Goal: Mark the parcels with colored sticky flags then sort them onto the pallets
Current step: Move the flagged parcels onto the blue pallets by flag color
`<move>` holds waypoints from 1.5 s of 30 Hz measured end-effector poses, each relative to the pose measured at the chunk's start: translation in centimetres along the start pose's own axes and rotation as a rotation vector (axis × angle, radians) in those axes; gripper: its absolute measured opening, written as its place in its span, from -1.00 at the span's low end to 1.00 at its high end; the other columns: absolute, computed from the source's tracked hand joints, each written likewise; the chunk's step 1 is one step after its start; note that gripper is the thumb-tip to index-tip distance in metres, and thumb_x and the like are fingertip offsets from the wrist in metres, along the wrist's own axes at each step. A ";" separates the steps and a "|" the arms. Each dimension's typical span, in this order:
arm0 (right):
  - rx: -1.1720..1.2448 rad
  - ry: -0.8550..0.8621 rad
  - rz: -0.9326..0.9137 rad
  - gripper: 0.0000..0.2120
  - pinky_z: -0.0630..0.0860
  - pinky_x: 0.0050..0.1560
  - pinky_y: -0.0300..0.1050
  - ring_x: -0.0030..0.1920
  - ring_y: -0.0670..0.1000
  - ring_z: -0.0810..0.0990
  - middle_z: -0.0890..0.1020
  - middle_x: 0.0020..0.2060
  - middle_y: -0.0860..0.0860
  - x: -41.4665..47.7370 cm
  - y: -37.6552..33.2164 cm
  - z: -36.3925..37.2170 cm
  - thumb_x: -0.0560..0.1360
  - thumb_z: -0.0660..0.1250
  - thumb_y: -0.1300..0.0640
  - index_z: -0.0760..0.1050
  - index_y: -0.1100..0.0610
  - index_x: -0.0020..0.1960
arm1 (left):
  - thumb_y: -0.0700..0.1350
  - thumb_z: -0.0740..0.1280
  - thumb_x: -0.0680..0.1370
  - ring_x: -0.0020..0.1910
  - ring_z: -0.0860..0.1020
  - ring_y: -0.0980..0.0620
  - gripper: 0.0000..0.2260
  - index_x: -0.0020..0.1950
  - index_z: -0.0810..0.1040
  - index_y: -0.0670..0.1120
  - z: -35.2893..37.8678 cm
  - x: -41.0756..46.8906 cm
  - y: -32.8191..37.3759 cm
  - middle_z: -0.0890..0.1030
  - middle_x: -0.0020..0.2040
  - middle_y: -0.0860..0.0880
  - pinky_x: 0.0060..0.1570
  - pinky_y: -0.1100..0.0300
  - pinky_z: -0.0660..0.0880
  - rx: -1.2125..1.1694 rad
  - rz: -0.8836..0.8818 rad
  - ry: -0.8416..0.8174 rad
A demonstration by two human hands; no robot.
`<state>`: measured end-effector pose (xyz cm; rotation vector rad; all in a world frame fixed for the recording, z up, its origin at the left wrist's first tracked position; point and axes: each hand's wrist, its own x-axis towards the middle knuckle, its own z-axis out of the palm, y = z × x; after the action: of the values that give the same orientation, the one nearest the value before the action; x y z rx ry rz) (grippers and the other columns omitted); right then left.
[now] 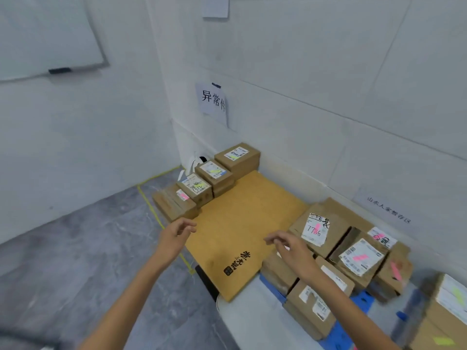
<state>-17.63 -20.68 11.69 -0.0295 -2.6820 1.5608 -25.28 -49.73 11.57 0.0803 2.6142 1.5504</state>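
The blue pallet (364,300) was almost hidden under a heap of parcels (326,238) with blurred labels, and one more parcel (447,314) was cut off at the right edge. So I could count only about seven boxes in the heap, at least three of them with pink flags (360,257). Four parcels stood in a row (214,174) along the far left edge of the brown board (242,218) on the floor, while the left hand (177,236) and the right hand (288,245) hung over its near part, fingers loosely spread, holding nothing.
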 end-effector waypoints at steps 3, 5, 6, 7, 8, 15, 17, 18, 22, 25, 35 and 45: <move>0.053 -0.074 0.029 -0.66 0.47 0.06 -0.25 -0.04 -0.13 0.59 0.66 -0.14 -0.02 2.3 -0.6 3.2 0.56 0.16 0.33 0.56 -0.06 -0.11 | -0.22 0.19 0.60 -0.02 0.58 0.00 -0.78 -0.08 0.51 0.08 -2.7 1.0 -2.2 0.63 -0.05 -0.02 -0.20 0.37 0.45 0.018 -0.036 0.049; 0.048 -0.111 0.046 -0.67 0.45 0.08 -0.25 -0.03 -0.13 0.59 0.66 -0.14 -0.05 4.3 -1.0 5.3 0.56 0.17 0.32 0.56 -0.07 -0.11 | -0.22 0.20 0.59 -0.01 0.57 0.04 -0.78 -0.08 0.52 0.09 -4.1 2.4 -3.6 0.63 -0.03 -0.01 -0.12 0.34 0.46 0.017 -0.061 0.095; 0.037 -0.125 0.051 -0.67 0.45 0.07 -0.27 -0.03 -0.14 0.59 0.66 -0.14 -0.08 5.5 -1.5 6.4 0.56 0.17 0.31 0.56 -0.08 -0.11 | -0.23 0.20 0.59 0.02 0.56 0.05 -0.80 -0.06 0.53 0.06 -4.8 3.3 -4.4 0.62 -0.01 0.00 -0.05 0.27 0.44 0.009 -0.073 0.118; 0.031 -0.141 0.051 -0.68 0.44 0.05 -0.30 -0.03 -0.16 0.59 0.66 -0.14 -0.09 6.9 -1.8 7.7 0.56 0.17 0.30 0.56 -0.09 -0.11 | -0.22 0.20 0.59 0.04 0.54 0.06 -0.82 -0.03 0.54 0.02 -5.5 4.4 -5.2 0.61 0.02 0.01 0.00 0.23 0.41 0.004 -0.091 0.134; 0.016 -0.167 0.057 -0.68 0.45 0.04 -0.32 -0.03 -0.18 0.59 0.66 -0.14 -0.10 8.1 -2.2 8.7 0.56 0.17 0.29 0.56 -0.08 -0.11 | -0.22 0.20 0.59 0.05 0.52 0.06 -0.84 0.01 0.54 -0.03 -6.0 5.6 -6.0 0.59 0.04 0.00 0.02 0.21 0.39 0.003 -0.111 0.148; -0.073 -0.210 0.235 -0.74 0.39 -0.12 -0.42 -0.07 -0.11 0.54 0.62 0.03 0.09 22.1 -2.5 16.2 0.56 0.12 0.31 0.56 0.21 0.10 | -0.08 0.26 0.58 0.02 0.49 -0.06 -0.75 0.21 0.42 -0.17 -7.2 17.2 -11.3 0.51 0.14 -0.16 -0.16 0.19 0.38 -0.067 -0.329 0.094; -0.135 -0.295 0.279 -0.69 0.34 -0.25 -0.45 -0.21 -0.21 0.45 0.57 0.10 0.09 26.1 -3.3 19.3 0.57 0.10 0.29 0.47 0.22 0.25 | -0.09 0.25 0.59 0.12 0.49 -0.14 -0.65 0.33 0.34 -0.20 -8.2 20.2 -12.8 0.47 0.23 -0.19 -0.02 0.13 0.39 -0.047 -0.409 0.058; -0.157 -0.348 0.296 -0.65 0.32 -0.31 -0.46 -0.23 -0.23 0.41 0.54 0.17 0.09 27.8 -3.7 20.9 0.56 0.09 0.29 0.42 0.21 0.32 | -0.10 0.24 0.59 0.20 0.47 -0.16 -0.62 0.37 0.31 -0.21 -8.5 21.4 -13.8 0.46 0.25 -0.19 0.03 0.14 0.37 -0.043 -0.461 0.030; -0.217 -0.523 0.365 -0.71 0.47 0.05 -0.14 0.09 0.03 0.49 0.53 0.14 0.02 32.2 -4.1 26.3 0.61 0.10 0.10 0.47 0.21 0.21 | 0.00 0.31 0.55 0.26 0.46 -0.10 -0.51 0.40 0.29 -0.18 -8.3 24.9 -16.8 0.47 0.31 -0.11 0.13 0.19 0.39 -0.163 -0.571 -0.094; -0.091 -0.532 0.449 -0.67 0.47 0.16 -0.05 0.14 0.04 0.50 0.55 0.13 0.03 33.5 -3.5 28.9 0.62 0.09 0.04 0.46 0.20 0.23 | 0.02 0.34 0.51 0.23 0.48 -0.08 -0.47 0.39 0.28 -0.15 -8.0 27.2 -19.0 0.48 0.29 -0.05 0.22 0.07 0.43 -0.246 -0.603 -0.081; 0.224 -0.504 0.527 -0.55 0.41 -0.32 -0.45 -0.19 -0.18 0.48 0.51 -0.15 -0.11 33.1 -4.9 32.8 0.45 0.23 0.50 0.40 0.18 0.28 | -0.16 0.30 0.54 0.05 0.53 -0.02 -0.71 0.27 0.47 -0.11 -11.5 28.3 -21.1 0.52 0.04 0.02 -0.01 0.13 0.43 -0.249 -0.577 0.140; 0.431 -0.381 0.378 -0.49 0.56 0.09 -0.12 0.15 0.03 0.51 0.50 0.23 0.07 34.3 -9.3 32.6 0.45 0.20 0.48 0.39 0.14 0.34 | -0.14 0.39 0.48 0.20 0.49 0.07 -0.55 0.36 0.44 -0.01 -18.2 29.3 -17.7 0.53 0.24 0.02 0.19 0.00 0.46 -0.311 -0.204 0.258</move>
<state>-53.25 -52.37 4.55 -0.2638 -2.6374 2.4588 -56.31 -71.26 2.94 -0.4232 2.4186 1.9759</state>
